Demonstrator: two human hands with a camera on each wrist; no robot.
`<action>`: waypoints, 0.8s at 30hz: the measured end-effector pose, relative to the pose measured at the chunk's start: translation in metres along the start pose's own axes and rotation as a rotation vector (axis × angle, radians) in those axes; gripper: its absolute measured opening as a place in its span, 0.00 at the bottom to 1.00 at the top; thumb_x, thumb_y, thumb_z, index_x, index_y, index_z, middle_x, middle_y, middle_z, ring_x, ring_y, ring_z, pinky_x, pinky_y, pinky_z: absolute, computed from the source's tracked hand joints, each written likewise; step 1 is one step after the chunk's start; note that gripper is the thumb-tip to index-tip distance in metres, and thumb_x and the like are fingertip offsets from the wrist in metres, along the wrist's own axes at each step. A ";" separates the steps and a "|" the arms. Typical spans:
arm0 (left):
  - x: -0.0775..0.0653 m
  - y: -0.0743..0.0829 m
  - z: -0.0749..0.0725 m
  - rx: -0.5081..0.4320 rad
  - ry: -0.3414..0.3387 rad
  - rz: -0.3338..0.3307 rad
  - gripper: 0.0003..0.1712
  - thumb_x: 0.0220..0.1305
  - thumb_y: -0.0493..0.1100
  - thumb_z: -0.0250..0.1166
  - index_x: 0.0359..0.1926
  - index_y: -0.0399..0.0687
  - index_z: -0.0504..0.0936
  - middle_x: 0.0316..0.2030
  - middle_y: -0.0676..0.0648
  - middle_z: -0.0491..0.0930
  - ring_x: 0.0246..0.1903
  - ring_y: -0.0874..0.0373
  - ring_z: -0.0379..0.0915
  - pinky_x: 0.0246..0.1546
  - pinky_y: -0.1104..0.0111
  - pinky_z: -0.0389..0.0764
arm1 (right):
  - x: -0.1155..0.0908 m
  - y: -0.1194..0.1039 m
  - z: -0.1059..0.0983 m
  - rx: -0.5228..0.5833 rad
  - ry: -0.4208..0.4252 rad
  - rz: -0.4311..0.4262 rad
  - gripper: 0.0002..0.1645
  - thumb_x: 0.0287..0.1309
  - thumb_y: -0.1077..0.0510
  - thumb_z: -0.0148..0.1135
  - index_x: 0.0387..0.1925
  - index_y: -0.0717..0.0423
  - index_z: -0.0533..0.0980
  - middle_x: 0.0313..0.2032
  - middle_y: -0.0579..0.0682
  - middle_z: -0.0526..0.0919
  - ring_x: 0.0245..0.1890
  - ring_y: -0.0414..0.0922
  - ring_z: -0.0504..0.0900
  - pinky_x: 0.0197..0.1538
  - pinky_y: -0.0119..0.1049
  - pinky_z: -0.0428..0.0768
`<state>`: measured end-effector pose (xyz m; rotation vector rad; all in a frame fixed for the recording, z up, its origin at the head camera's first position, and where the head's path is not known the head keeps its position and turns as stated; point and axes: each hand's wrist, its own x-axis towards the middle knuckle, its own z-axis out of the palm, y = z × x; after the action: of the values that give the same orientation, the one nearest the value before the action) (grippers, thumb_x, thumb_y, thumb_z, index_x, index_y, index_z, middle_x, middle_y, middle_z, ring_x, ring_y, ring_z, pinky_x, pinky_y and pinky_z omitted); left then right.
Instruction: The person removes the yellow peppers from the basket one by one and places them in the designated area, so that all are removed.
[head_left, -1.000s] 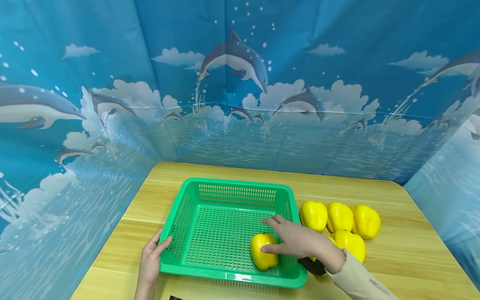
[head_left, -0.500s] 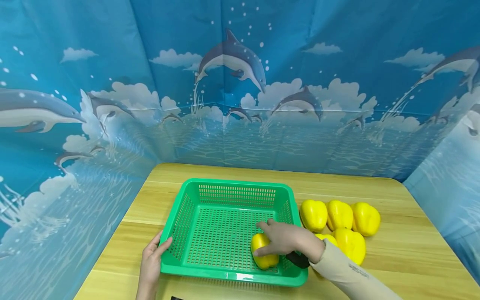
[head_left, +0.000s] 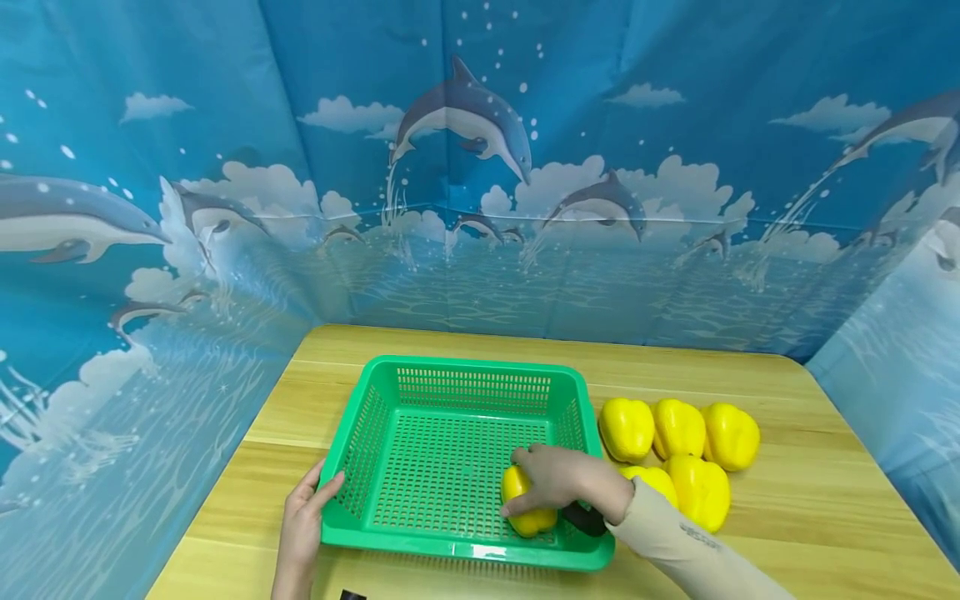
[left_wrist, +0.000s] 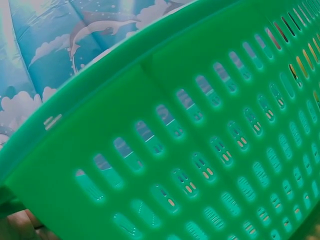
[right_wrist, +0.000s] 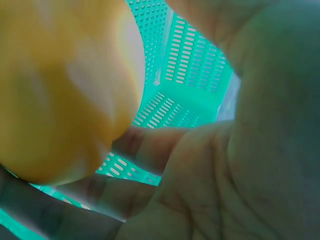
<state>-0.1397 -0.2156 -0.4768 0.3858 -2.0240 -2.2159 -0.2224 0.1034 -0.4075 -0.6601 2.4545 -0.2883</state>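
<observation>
A green plastic basket (head_left: 465, 552) with slotted walls takes up the middle of the table. My left hand (head_left: 302, 521) grips its rim at the left side, thumb over the top; in the left wrist view a few fingers show below the basket wall (left_wrist: 65, 165). Inside the basket, near the right front corner, lies a yellow bell pepper (head_left: 528, 521). My right hand (head_left: 558, 477) reaches over the basket's right rim and holds that pepper, thumb on its near side. Seen from the right wrist, the fingers (right_wrist: 150, 147) curl around the pepper (right_wrist: 65, 90).
Several more yellow bell peppers (head_left: 679, 429) sit together on the wooden table (head_left: 817, 500) right of the basket, one partly behind my right forearm. A dolphin-print curtain (head_left: 480, 275) closes off the back and sides. A small black object (head_left: 352, 595) shows at the bottom edge.
My right hand has moved left and down onto the pepper in the basket, and its fingers have closed around it. The left hand and the basket stay put.
</observation>
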 end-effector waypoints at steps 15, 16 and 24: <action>0.000 0.001 0.001 0.001 -0.004 0.001 0.28 0.70 0.44 0.56 0.65 0.32 0.64 0.52 0.50 0.77 0.48 0.54 0.75 0.46 0.64 0.79 | 0.009 -0.003 0.002 -0.033 0.022 0.024 0.44 0.49 0.36 0.68 0.57 0.63 0.70 0.35 0.50 0.74 0.34 0.46 0.73 0.38 0.42 0.78; 0.000 0.001 0.001 0.001 -0.003 0.002 0.28 0.70 0.43 0.56 0.65 0.32 0.64 0.52 0.50 0.77 0.49 0.53 0.75 0.46 0.64 0.79 | 0.009 -0.003 0.002 -0.033 0.022 0.024 0.43 0.49 0.36 0.68 0.57 0.63 0.70 0.34 0.50 0.74 0.33 0.45 0.73 0.38 0.42 0.78; 0.000 0.001 0.001 0.008 0.000 0.003 0.28 0.70 0.44 0.56 0.65 0.32 0.64 0.53 0.48 0.76 0.48 0.52 0.75 0.45 0.63 0.80 | 0.012 -0.003 0.003 -0.022 0.021 0.021 0.40 0.49 0.38 0.69 0.52 0.64 0.72 0.26 0.47 0.72 0.26 0.43 0.72 0.31 0.37 0.76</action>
<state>-0.1400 -0.2144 -0.4755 0.3839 -2.0330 -2.2066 -0.2278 0.0947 -0.4143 -0.6435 2.4866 -0.2612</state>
